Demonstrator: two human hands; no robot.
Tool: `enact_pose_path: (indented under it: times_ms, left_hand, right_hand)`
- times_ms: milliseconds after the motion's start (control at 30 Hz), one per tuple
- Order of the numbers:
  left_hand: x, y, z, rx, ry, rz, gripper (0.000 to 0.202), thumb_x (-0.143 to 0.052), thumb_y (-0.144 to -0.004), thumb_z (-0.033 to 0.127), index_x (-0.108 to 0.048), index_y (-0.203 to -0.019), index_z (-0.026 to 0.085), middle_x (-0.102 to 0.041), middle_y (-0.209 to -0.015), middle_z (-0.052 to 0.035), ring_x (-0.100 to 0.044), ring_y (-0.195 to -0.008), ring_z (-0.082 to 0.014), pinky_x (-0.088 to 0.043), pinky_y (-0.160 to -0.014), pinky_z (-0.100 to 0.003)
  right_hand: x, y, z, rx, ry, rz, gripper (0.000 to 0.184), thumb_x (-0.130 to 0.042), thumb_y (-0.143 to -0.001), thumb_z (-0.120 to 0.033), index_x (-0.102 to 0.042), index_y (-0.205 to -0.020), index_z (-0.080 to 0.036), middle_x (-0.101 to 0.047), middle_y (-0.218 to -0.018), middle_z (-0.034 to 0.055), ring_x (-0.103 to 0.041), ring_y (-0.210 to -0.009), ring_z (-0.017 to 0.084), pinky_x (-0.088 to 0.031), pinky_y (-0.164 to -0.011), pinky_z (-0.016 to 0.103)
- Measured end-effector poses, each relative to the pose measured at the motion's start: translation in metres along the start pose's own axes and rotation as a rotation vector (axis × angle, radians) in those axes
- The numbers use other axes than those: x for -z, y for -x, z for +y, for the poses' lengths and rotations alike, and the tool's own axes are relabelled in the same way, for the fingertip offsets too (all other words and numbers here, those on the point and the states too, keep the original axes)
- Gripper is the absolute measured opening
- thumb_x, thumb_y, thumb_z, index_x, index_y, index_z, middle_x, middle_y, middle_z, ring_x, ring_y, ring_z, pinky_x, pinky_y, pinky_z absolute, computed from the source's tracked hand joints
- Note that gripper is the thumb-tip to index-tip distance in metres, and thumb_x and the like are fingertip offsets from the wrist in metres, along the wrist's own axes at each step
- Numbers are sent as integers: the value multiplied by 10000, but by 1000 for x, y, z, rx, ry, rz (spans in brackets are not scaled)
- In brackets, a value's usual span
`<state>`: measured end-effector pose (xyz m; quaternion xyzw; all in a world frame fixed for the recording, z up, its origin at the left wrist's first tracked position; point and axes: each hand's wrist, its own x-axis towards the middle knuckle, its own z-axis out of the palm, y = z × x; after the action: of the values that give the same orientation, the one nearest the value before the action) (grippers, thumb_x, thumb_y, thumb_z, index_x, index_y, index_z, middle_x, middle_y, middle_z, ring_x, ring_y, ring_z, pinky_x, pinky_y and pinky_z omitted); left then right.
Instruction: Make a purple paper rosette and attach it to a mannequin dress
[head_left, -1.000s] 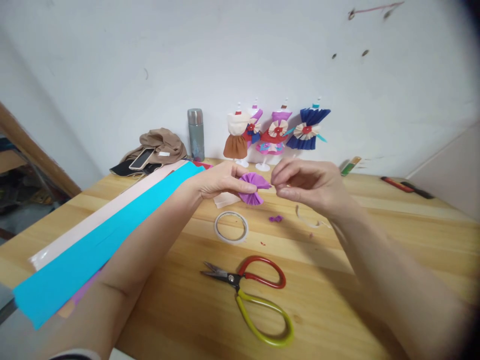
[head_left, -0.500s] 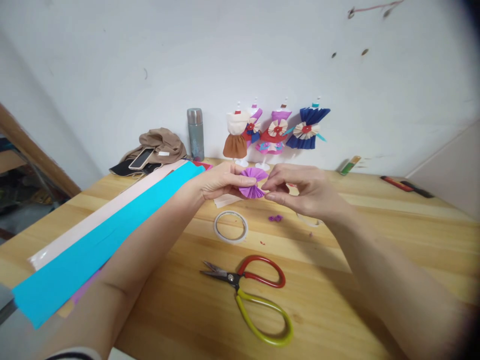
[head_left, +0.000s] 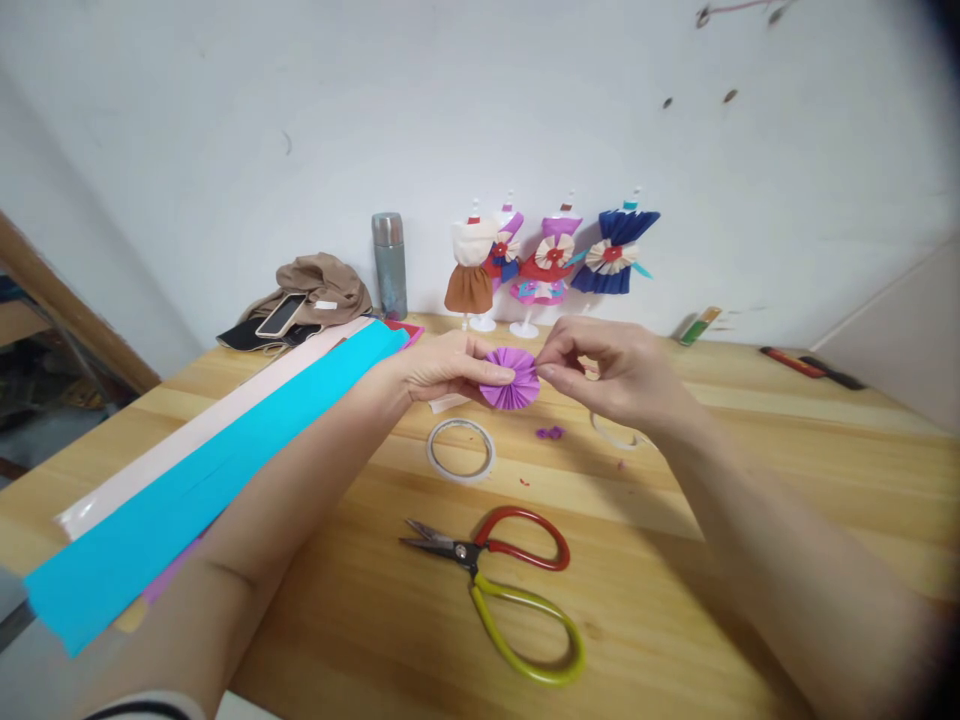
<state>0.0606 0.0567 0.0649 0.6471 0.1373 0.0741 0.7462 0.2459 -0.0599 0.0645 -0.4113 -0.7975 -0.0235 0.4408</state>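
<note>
A round, pleated purple paper rosette (head_left: 517, 392) is pinched at its left side between the thumb and fingers of my left hand (head_left: 448, 366). My right hand (head_left: 600, 362) has its thumb and forefinger closed at the rosette's right edge, pinching the paper there. Below my hands lies a white roll of tape (head_left: 461, 477), with purple scraps (head_left: 550, 433) to its right. Nearer to me rest scissors (head_left: 466, 556) with one red and one yellow-green handle, their blades slightly apart.
Blue crepe paper (head_left: 217, 480) and pale pink paper (head_left: 217, 425) run along the left. Behind stand a flask (head_left: 390, 268) and several small dress stands (head_left: 553, 262). A phone (head_left: 281, 315) lies on brown cloth (head_left: 330, 285). A glue stick (head_left: 700, 327) is at back right.
The purple paper has spread from a two-winged fan with a gap on the right into a nearly full circle. My right fingers have come to its right edge.
</note>
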Motion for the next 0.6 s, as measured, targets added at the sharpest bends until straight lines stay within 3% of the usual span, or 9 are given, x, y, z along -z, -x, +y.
enact_pose_path:
  times_ms: [167,333,600]
  left_hand:
    - [-1,1,0,16,-21,-36,296,-924,-568,262,-768,-759,98,-712,-694,-51,-623,-637,-99,-528,-738,-279]
    - [1,1,1,-7,18,15,383,-947,-521,270,-778,-823,108,-743,-778,-73,-665,-716,-125,-536,-758,-287]
    - [3,-4,-3,-75,128,51,445,-960,-501,327,-766,-835,106,-741,-775,-58,-668,-731,-115,-522,-809,-292]
  right_hand:
    - [-1,0,2,-9,-29,3,143,-633,-830,-148,-617,-697,-197,-567,-622,-6,-488,-528,99,-381,-481,249]
    - [7,1,4,-10,-58,32,96,-645,-845,-180,-644,-750,-196,-566,-620,-8,-503,-535,108,-407,-509,271]
    - [5,0,1,93,-13,-39,86,-720,-823,-234,-649,-786,-203,-584,-647,1,-496,-526,104,-423,-482,255]
